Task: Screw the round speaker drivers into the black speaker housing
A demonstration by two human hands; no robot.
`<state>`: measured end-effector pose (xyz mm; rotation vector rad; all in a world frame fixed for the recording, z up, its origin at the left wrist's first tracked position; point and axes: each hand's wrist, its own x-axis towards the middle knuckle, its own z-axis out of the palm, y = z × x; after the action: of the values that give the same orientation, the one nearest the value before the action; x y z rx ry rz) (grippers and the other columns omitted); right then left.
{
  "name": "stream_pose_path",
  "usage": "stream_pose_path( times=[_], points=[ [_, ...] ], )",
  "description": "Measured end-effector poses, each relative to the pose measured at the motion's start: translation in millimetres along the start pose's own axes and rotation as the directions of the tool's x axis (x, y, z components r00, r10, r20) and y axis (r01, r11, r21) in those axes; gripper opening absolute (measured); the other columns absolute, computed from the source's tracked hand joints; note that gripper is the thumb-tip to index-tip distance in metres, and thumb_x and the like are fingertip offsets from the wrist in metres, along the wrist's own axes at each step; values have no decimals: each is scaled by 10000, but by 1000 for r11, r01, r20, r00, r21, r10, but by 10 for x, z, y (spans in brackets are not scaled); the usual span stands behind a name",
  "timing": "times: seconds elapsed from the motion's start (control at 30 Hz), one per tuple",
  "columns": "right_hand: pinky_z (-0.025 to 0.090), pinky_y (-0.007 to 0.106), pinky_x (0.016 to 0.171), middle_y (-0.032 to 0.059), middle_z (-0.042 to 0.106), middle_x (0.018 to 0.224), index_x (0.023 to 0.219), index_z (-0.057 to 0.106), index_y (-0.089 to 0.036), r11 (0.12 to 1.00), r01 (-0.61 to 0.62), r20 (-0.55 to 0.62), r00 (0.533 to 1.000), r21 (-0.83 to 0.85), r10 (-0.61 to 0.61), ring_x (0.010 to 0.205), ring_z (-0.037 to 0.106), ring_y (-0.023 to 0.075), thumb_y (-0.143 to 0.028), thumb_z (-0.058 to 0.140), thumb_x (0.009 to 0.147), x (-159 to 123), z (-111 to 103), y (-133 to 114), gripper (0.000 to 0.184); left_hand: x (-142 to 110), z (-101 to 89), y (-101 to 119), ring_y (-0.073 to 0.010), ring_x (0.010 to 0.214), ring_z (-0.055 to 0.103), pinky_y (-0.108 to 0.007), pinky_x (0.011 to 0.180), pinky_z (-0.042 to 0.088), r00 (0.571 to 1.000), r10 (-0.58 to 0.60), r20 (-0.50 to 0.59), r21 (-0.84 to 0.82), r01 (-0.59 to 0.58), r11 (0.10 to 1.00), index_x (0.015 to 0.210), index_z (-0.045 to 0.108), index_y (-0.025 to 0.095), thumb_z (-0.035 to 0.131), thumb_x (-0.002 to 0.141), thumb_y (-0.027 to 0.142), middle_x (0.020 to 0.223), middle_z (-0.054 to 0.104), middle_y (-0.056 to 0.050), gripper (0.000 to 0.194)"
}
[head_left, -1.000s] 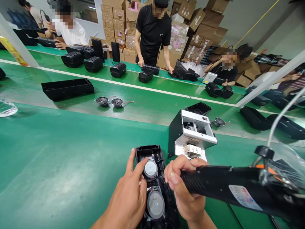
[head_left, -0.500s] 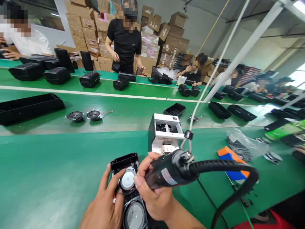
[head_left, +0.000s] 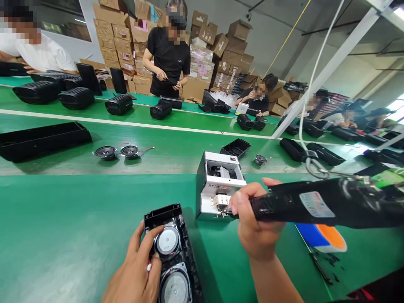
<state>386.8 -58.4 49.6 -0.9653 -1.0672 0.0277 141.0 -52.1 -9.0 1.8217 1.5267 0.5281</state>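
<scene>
Left hand (head_left: 135,273) lies spread on the ribbed black plastic speaker housing (head_left: 172,252); right hand (head_left: 255,219) grips the textured black electric screwdriver (head_left: 315,204)

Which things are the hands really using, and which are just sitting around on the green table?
In use:
- left hand on the black speaker case
- right hand gripping the electric screwdriver, tip at the white screw feeder box

Just lying about:
- two loose speakers
- long black housing
- small black tray
- orange and blue pad
</scene>
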Motion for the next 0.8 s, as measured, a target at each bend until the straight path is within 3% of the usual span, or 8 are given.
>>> stream_pose_path(
  times=[0.17,0.37,0.5,0.8],
  points=[
    [506,290,562,-82,603,789,1314,565,-291,987,-161,41,986,19,160,572,547,142,-161,774,1054,-96,47,-42,358,-25,-37,-2,-225,948,817,-409,772,622,1000,-13,24,-31,13,999,1508,576,413,194,1154,422,1779,407,-30,520],
    [511,263,533,-107,566,702,1395,566,-384,926,-274,23,960,260,278,496,480,136,-123,738,1051,-233,30,-491,465,-51,-41,38,-225,998,821,-419,874,637,1000,-16,13,-30,16,999,1459,628,419,264,1134,310,1805,377,-3,500],
    [514,292,538,-104,567,738,1426,539,-440,865,-334,104,942,373,319,481,484,134,-145,733,1079,-377,76,-688,495,-42,-32,6,-212,937,812,-420,842,643,999,-12,52,-16,13,1000,1489,604,409,287,1121,289,1820,337,-22,500],
    [522,264,588,-76,577,806,1531,478,-407,867,-406,271,903,290,332,594,578,131,-205,654,1180,-728,322,-383,441,-8,-29,-32,-211,944,811,-431,859,653,998,1,55,-10,0,1000,1487,584,432,321,1103,265,1818,329,-5,495]
  ],
)
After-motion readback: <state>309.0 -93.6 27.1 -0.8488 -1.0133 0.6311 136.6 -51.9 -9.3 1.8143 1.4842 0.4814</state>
